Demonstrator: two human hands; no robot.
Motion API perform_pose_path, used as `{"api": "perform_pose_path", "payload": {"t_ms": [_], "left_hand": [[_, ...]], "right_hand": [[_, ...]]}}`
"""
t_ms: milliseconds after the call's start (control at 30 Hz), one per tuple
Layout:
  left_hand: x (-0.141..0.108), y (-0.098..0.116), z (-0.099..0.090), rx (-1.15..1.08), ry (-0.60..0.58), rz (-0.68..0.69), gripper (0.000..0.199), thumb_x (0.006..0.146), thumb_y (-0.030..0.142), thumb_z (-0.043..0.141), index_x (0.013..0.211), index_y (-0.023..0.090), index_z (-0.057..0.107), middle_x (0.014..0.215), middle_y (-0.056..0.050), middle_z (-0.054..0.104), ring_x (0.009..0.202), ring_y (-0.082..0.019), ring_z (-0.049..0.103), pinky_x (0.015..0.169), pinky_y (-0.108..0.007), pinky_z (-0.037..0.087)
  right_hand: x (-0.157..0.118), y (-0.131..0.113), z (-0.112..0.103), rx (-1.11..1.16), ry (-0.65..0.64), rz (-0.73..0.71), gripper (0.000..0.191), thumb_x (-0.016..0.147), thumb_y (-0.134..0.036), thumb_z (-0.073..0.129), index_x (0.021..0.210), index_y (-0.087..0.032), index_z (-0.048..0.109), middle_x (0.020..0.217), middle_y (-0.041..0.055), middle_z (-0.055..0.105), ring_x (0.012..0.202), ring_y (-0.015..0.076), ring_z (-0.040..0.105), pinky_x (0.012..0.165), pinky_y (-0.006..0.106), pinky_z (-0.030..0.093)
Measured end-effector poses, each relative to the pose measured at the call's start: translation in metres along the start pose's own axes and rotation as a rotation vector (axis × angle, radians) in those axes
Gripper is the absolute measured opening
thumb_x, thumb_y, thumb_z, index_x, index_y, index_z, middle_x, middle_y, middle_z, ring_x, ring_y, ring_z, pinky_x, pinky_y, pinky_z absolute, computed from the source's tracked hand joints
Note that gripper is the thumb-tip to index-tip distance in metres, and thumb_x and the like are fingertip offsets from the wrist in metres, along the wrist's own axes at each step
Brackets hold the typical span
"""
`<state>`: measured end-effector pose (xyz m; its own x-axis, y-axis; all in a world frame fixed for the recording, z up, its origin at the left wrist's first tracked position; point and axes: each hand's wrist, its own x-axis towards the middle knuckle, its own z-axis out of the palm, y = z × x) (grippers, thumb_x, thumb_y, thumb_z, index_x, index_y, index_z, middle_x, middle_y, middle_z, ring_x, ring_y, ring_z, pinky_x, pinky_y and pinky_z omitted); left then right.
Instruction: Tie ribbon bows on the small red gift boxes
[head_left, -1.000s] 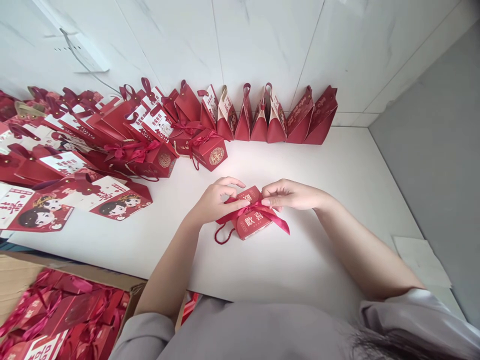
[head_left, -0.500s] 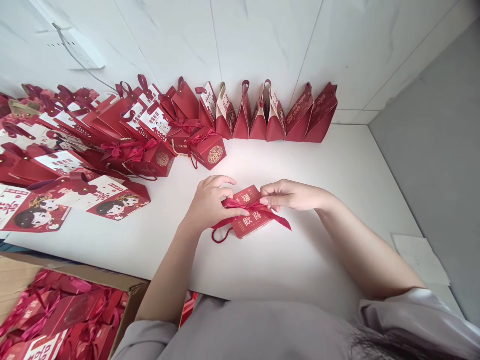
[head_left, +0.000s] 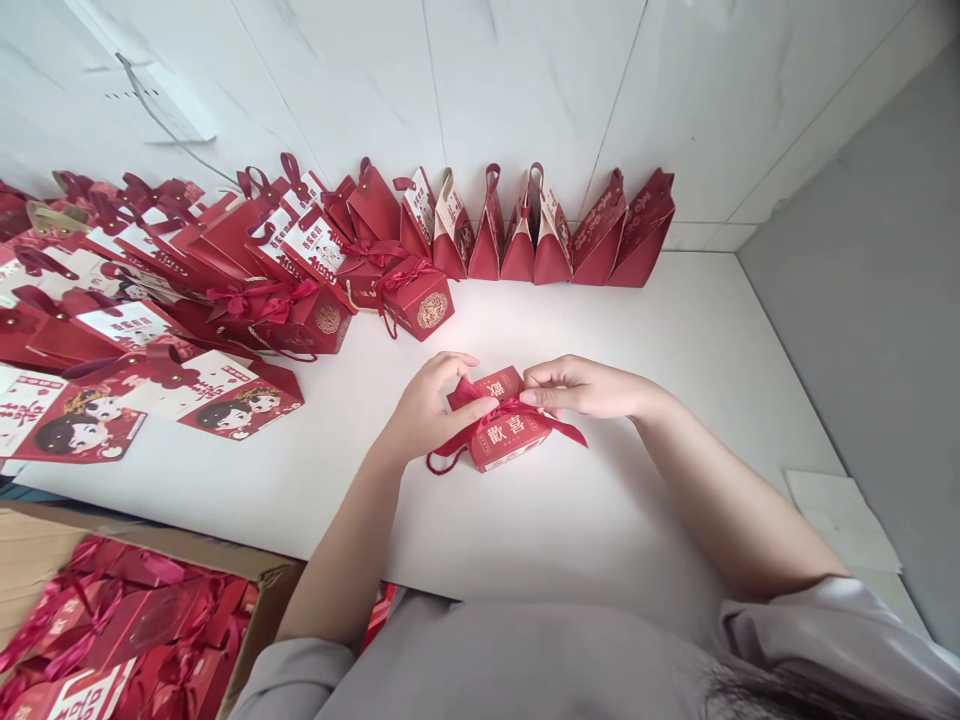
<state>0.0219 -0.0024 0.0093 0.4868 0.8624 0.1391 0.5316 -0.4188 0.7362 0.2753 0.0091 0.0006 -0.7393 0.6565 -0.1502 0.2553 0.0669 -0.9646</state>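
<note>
A small red gift box (head_left: 517,437) with pale lettering lies on the white table before me. A red ribbon (head_left: 564,427) runs across its top in a bow, one tail hanging past the right side. My left hand (head_left: 439,405) is at the box's left, thumb and fingers closed on the ribbon's loop. On the other side, my right hand (head_left: 564,386) pinches the ribbon near the knot, its fingertips curled. A dark red cord handle (head_left: 448,466) sticks out at the box's lower left.
Red gift boxes (head_left: 641,235) line the wall, with many more crowded at left, among them a ribboned box (head_left: 420,300). An open cardboard carton (head_left: 274,590) of ribboned red boxes stands below the table's front left edge. Pale flat pieces (head_left: 840,510) lie at right.
The box has tilted so that more of its front side shows. Both hands stay at the ribbon, with the left thumb shifted slightly upward.
</note>
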Motion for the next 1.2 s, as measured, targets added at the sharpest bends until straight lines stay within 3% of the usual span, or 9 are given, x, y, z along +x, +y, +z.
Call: {"api": "perform_pose_path", "payload": {"t_ms": [100, 267, 533, 667, 767, 900, 1033, 1100, 1200], "left_hand": [[-0.002, 0.005, 0.009, -0.077, 0.054, 0.011, 0.015, 0.087, 0.029, 0.063, 0.101, 0.023, 0.062, 0.125, -0.006, 0.059, 0.123, -0.021, 0.056, 0.108, -0.039, 0.043], [-0.002, 0.006, 0.016, -0.097, -0.007, -0.054, 0.007, 0.083, 0.028, 0.066, 0.08, 0.022, 0.066, 0.127, -0.005, 0.058, 0.123, -0.024, 0.056, 0.109, -0.042, 0.044], [0.003, 0.003, 0.016, -0.076, -0.103, -0.077, 0.005, 0.081, 0.027, 0.066, 0.077, 0.023, 0.067, 0.131, -0.004, 0.057, 0.123, -0.026, 0.057, 0.108, -0.044, 0.045], [-0.001, -0.001, 0.013, -0.157, -0.106, -0.066, 0.01, 0.083, 0.032, 0.066, 0.086, 0.022, 0.066, 0.131, -0.006, 0.056, 0.125, -0.027, 0.055, 0.108, -0.045, 0.044], [-0.011, -0.004, 0.007, -0.283, -0.062, -0.053, 0.04, 0.083, 0.034, 0.069, 0.12, 0.025, 0.055, 0.139, -0.008, 0.051, 0.133, -0.028, 0.048, 0.114, -0.046, 0.039], [-0.036, -0.003, 0.01, -0.305, 0.123, -0.098, 0.075, 0.083, 0.036, 0.072, 0.146, 0.029, 0.031, 0.152, -0.01, 0.039, 0.146, -0.029, 0.031, 0.122, -0.052, 0.022], [-0.061, 0.0, 0.033, -0.355, 0.187, -0.22, 0.115, 0.072, 0.037, 0.082, 0.155, 0.035, 0.002, 0.16, -0.013, 0.021, 0.15, -0.035, 0.019, 0.115, -0.056, 0.033], [-0.069, -0.001, 0.045, -0.406, 0.191, -0.262, 0.125, 0.07, 0.035, 0.083, 0.154, 0.039, -0.009, 0.16, -0.012, 0.016, 0.15, -0.034, 0.021, 0.112, -0.053, 0.04], [-0.074, -0.007, 0.056, -0.416, 0.17, -0.277, 0.124, 0.073, 0.032, 0.081, 0.153, 0.039, -0.012, 0.158, -0.011, 0.024, 0.145, -0.031, 0.032, 0.109, -0.048, 0.045]], "right_hand": [[-0.001, -0.003, 0.001, -0.018, 0.016, -0.004, 0.042, 0.093, -0.055, 0.052, 0.071, -0.019, 0.049, 0.066, -0.0032, 0.05, 0.062, 0.0116, 0.045, 0.062, 0.027, 0.038], [-0.001, -0.006, 0.002, -0.099, 0.096, -0.032, 0.041, 0.094, -0.053, 0.052, 0.071, -0.019, 0.051, 0.066, -0.0033, 0.051, 0.06, 0.0109, 0.042, 0.06, 0.026, 0.034], [0.009, 0.005, 0.006, -0.242, 0.245, -0.104, 0.044, 0.093, -0.049, 0.057, 0.063, -0.019, 0.044, 0.064, -0.0046, 0.038, 0.06, 0.0107, 0.032, 0.058, 0.027, 0.028], [0.006, 0.004, -0.001, -0.1, 0.205, -0.105, 0.036, 0.093, -0.051, 0.056, 0.077, -0.019, 0.059, 0.071, -0.0022, 0.048, 0.065, 0.0122, 0.041, 0.062, 0.027, 0.034], [-0.001, -0.001, -0.007, 0.004, 0.255, -0.083, 0.034, 0.094, -0.053, 0.053, 0.107, -0.022, 0.061, 0.076, -0.0013, 0.052, 0.069, 0.0139, 0.047, 0.065, 0.028, 0.039], [-0.01, -0.007, -0.015, -0.034, 0.322, 0.01, 0.038, 0.095, -0.055, 0.05, 0.115, -0.023, 0.055, 0.079, -0.0004, 0.055, 0.071, 0.0148, 0.05, 0.068, 0.029, 0.042], [-0.022, -0.013, -0.019, -0.142, 0.197, 0.171, 0.047, 0.094, -0.06, 0.047, 0.127, -0.028, 0.048, 0.104, 0.0046, 0.062, 0.083, 0.0179, 0.06, 0.077, 0.033, 0.046], [-0.026, -0.017, -0.017, -0.182, 0.148, 0.22, 0.045, 0.094, -0.062, 0.044, 0.123, -0.027, 0.05, 0.111, 0.0056, 0.063, 0.088, 0.0196, 0.063, 0.081, 0.034, 0.046], [-0.029, -0.023, -0.009, -0.239, 0.05, 0.228, 0.041, 0.095, -0.062, 0.043, 0.097, -0.023, 0.058, 0.099, 0.0041, 0.068, 0.089, 0.0211, 0.064, 0.08, 0.033, 0.046]]}}
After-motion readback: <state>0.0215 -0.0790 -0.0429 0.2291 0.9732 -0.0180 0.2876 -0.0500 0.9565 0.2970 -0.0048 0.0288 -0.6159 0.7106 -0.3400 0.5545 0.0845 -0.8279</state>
